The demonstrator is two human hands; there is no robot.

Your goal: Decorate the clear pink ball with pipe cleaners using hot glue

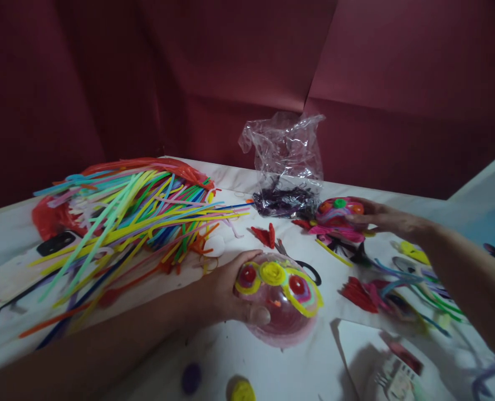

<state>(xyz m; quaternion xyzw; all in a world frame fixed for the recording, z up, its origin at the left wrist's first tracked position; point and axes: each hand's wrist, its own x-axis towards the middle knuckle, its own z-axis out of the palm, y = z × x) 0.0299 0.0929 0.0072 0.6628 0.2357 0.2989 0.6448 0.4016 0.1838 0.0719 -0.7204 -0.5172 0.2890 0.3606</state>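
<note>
My left hand [241,289] is closed around the side of a clear pinkish ball [287,326]. On the ball are two red eyes ringed in yellow, with a coiled yellow disc [273,273] between them. Farther back on the right, my right hand [383,218] grips a pink decorated ball [339,210] with orange eyes and a green dot. Its fingertips are partly hidden behind that ball. Scissors [309,272] with dark handles lie just behind the clear ball. Red folded pipe-cleaner pieces [264,235] rest beyond them.
A large heap of coloured pipe cleaners [147,206] spreads over the left, beside a phone [58,243]. A clear plastic bag [287,161] with dark strands stands at the back. Red pieces [358,295] and loose pipe cleaners lie right. A yellow coil [243,391] sits in front.
</note>
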